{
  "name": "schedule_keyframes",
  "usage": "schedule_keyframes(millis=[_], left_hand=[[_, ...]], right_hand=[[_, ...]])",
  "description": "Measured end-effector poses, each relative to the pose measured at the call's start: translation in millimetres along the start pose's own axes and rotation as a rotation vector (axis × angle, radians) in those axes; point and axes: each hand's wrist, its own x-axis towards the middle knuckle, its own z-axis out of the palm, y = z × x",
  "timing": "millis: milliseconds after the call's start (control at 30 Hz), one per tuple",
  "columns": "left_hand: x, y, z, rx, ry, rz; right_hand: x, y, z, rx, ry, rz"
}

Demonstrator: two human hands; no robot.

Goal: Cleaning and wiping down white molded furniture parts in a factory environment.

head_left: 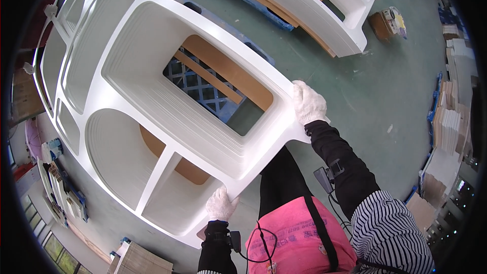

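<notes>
- Large white moulded panel with cut-out openings and rounded recesses, held tilted above the green floor; it fills the left and middle of the view.
- Left hand, in a white knit glove, clasps the panel's near lower edge, fingers curled over the rim.
- Right hand, also white-gloved, grips the panel's right corner; black sleeve runs back to a striped shoulder.
- Through the big rectangular opening: a blue lattice pallet and brown board strips beneath.
- Pink apron with a black strap at lower centre.
- Second white moulded panel lies on the floor at top right, well apart.
- Stacks of pale boards along the right edge; small cardboard box near the second panel.
</notes>
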Motion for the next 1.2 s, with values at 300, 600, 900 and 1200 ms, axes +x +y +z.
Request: schedule_keyframes(millis=[300, 600, 900, 1200], left_hand=[[4, 11, -9, -0.07, 0.061, -0.011], [0, 22, -10, -0.026, 0.135, -0.032], [-3, 27, -11, -0.035, 0.119, -0.101], [-1, 30, -11, -0.016, 0.127, -0.131]], right_hand=[[-121, 87, 35, 0.387, 0.144, 0.729], [-161, 39, -27, -0.038, 0.223, -0.165], [-130, 31, -25, -0.24, 0.016, -0.274], [-115, 24, -36, -0.319, 0.008, -0.283]])
